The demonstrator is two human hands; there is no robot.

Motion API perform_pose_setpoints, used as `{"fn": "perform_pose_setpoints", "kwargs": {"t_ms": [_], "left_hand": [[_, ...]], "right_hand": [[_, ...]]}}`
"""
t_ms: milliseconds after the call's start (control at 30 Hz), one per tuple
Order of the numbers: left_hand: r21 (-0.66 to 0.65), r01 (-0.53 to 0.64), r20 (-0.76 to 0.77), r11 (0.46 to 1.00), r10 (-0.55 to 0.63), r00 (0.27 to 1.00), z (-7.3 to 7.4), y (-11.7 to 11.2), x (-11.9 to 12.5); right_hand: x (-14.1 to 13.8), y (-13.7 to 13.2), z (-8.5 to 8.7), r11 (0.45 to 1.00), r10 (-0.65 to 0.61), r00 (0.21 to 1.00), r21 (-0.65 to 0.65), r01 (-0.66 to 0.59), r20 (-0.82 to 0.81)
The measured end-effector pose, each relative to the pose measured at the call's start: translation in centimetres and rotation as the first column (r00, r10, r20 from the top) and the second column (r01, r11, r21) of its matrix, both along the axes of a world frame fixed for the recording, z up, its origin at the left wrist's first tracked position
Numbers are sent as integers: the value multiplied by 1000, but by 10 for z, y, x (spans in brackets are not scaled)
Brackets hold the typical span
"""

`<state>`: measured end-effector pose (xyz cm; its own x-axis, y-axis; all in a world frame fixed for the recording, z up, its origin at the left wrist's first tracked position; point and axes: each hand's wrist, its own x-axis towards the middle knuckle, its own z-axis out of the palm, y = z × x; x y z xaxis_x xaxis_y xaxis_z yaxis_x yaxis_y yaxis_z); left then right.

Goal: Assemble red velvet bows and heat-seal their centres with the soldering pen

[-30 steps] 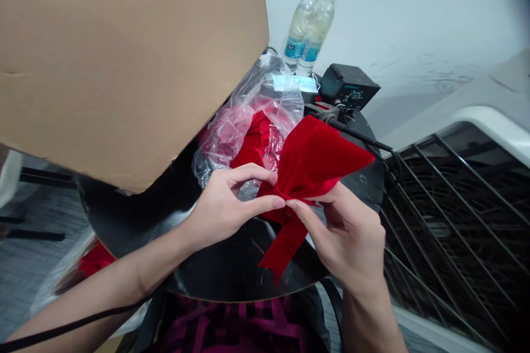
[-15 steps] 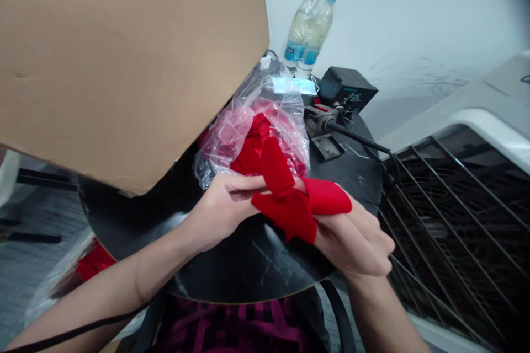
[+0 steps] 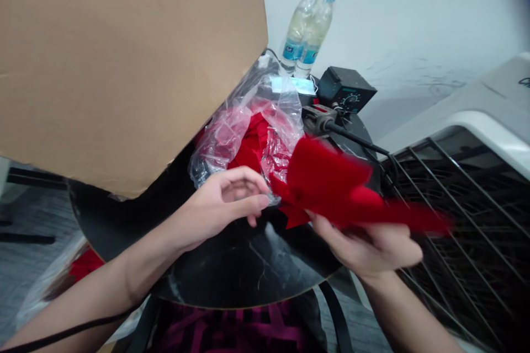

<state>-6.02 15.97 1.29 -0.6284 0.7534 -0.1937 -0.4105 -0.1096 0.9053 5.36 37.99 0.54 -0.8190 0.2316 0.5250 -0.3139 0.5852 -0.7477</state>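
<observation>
My right hand (image 3: 368, 245) grips a strip of red cloth (image 3: 331, 185), blurred by motion, that stretches to the right over the wire grille. My left hand (image 3: 226, 204) hovers just left of the cloth with its fingers curled loosely and nothing in them. Both hands are above a round black table top (image 3: 232, 276). Behind them lies a clear plastic bag (image 3: 248, 127) with more red cloth pieces inside.
A large cardboard box (image 3: 124, 60) overhangs the table's left half. Two water bottles (image 3: 306, 27) stand at the back by the wall. A black dial unit (image 3: 345, 91) with a cable sits at the back right. A wire grille (image 3: 464, 220) stands to the right.
The left hand has let go of the red cloth. The right hand has swung the cloth out to the right, where it unfolded into a long strip.
</observation>
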Motion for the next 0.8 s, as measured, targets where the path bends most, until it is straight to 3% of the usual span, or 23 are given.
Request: {"fn": "perform_pose_setpoints", "kwargs": {"t_ms": [67,100,200,300,467,633,800], "left_hand": [[23,-114,-169,993,116,979,1,2,2],[13,-110,-179,994,110,978,1,4,3],[-85,-67,-37,994,64,997,0,10,7],[-120,-148,61,982,156,986,-2,14,10],[-72,-187,85,980,193,978,-5,14,12],[-112,-224,21,968,228,973,-4,13,13],[-118,-203,86,972,213,973,0,15,16]], "right_hand": [[-8,-9,2,995,-59,998,-85,57,-20],[-11,-16,4,988,-68,998,-142,68,4],[-16,-31,7,941,22,986,-335,35,162],[-18,-35,5,891,81,967,-453,39,242],[-20,-30,-1,866,110,962,-498,31,250],[-20,-29,-2,875,120,948,-483,39,294],[-20,-26,-1,865,136,936,-499,47,324]]}}
